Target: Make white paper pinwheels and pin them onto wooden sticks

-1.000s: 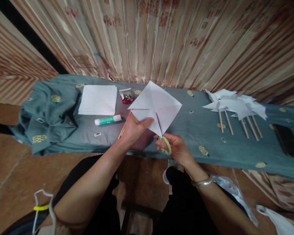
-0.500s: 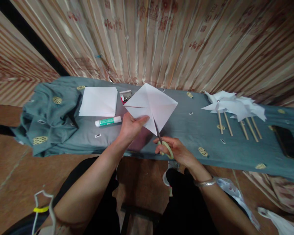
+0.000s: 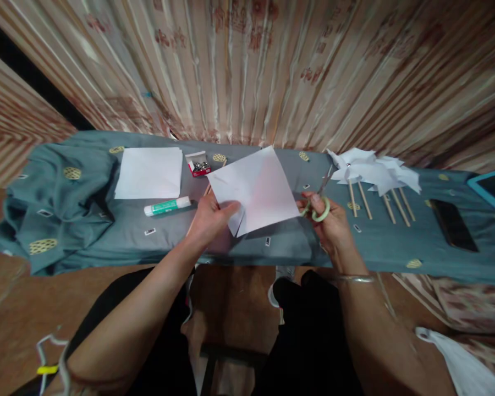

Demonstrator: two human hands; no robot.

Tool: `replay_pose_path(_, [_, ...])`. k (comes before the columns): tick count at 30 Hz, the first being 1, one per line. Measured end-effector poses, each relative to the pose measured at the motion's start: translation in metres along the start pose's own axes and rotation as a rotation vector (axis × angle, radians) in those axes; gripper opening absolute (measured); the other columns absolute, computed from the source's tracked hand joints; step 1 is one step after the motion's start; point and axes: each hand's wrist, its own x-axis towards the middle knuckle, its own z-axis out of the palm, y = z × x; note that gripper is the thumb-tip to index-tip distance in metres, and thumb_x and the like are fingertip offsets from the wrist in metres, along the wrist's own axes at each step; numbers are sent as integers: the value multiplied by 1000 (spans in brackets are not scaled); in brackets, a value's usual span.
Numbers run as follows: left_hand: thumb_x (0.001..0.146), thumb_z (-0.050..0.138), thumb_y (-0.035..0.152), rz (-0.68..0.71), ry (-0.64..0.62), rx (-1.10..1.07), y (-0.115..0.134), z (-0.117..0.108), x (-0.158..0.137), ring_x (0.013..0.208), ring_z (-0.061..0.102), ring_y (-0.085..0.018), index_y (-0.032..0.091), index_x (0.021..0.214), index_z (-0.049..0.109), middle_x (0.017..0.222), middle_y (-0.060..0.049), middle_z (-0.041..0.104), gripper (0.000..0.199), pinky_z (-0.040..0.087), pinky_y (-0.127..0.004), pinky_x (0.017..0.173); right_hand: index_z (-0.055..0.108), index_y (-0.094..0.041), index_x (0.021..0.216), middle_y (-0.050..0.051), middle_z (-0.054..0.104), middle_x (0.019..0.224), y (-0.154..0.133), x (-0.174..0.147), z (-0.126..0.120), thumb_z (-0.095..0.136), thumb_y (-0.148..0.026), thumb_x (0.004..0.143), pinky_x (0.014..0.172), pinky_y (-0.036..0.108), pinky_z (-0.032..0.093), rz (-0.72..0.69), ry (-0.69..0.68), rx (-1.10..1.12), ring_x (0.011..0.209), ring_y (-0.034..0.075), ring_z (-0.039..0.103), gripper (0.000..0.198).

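My left hand (image 3: 209,220) is closed on the lower left edge of a white square sheet of paper (image 3: 262,192), thumb on top. A cut runs in from the sheet's bottom corner, and a crease shows faintly across it. In my right hand (image 3: 332,220) is a pair of scissors (image 3: 320,210) with pale green handles, blades pointing up and away from the paper. The fingertips of that hand are close to the sheet's right corner; whether they touch it I cannot tell. A thin wooden stick (image 3: 208,190) shows partly beside the sheet, the rest hidden.
On the cloth-covered bench (image 3: 247,256) lie a paper stack (image 3: 149,173), a glue stick (image 3: 167,206) and a small red box of metal pins (image 3: 198,165). To the right are several paper pinwheels (image 3: 375,170) on sticks, a black phone (image 3: 454,225) and a blue-edged device (image 3: 493,190).
The scissors have come out of the sheet's cut and swung up to the right with my right hand. The sheet has turned in my left hand. The whole view has shifted slightly.
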Motion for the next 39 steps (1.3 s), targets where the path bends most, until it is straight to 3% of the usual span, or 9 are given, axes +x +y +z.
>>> replay_pose_path(6, [62,69,24,53,-86,218,1,12,-8,75,66,-22,12,81,70,81,-8,73,23,54,-33,72,72,-23,84,-2,70,71,-6,0,8,82,-65,53,63,25,48,3,-118,26,67,13,63,54])
replay_pose_path(12, [52,79,24,-95,-116,-20,-2,25,-12,71,66,-21,12,84,68,81,-7,73,35,54,-31,67,66,-23,82,-4,67,68,5,-5,27,90,-51,43,60,28,47,70,-108,-42,62,15,61,54])
replay_pose_path(16, [46,83,23,-164,-52,-76,-5,27,-10,69,66,-20,10,87,68,80,-6,73,45,53,-30,65,66,-22,83,-3,66,68,4,2,17,86,-55,49,60,29,47,6,-59,-127,61,14,59,52])
replay_pose_path(19, [46,83,23,-208,-31,-105,-7,26,-9,68,66,-18,11,90,67,80,-6,74,48,53,-30,66,67,-19,95,2,70,75,-1,9,-5,75,-59,65,66,32,49,-83,18,-472,71,20,65,51])
replay_pose_path(23, [47,82,24,-263,-24,-141,-7,26,-9,64,65,-16,12,86,67,76,-4,73,44,52,-28,63,58,-10,123,17,74,92,-3,8,-24,70,-38,78,78,41,50,-94,101,-1361,92,33,70,54])
replay_pose_path(26, [46,81,23,-284,-23,-162,-6,28,-10,62,64,-15,14,84,67,74,-2,73,42,51,-27,62,52,-5,128,23,73,94,-1,4,-21,62,-31,84,80,43,50,-107,35,-1624,92,36,70,52])
replay_pose_path(30, [46,79,21,-288,-7,-162,-5,31,-11,63,65,-16,15,81,66,73,-1,73,38,51,-28,65,52,-4,127,25,72,93,-1,-1,-12,59,-30,85,80,45,50,-152,8,-1634,89,37,70,50])
replay_pose_path(35, [47,79,20,-292,0,-178,-5,32,-11,65,65,-16,15,83,67,74,-1,73,38,51,-29,69,50,-5,132,26,72,99,-4,-5,-9,67,-34,83,85,48,50,-109,-33,-1518,97,41,68,59])
replay_pose_path(39, [46,79,19,-299,12,-203,-4,34,-12,63,64,-16,15,80,67,71,0,72,36,51,-29,68,56,-9,126,23,69,115,-3,-6,-10,55,-36,90,92,47,47,-242,27,-1337,109,37,65,45])
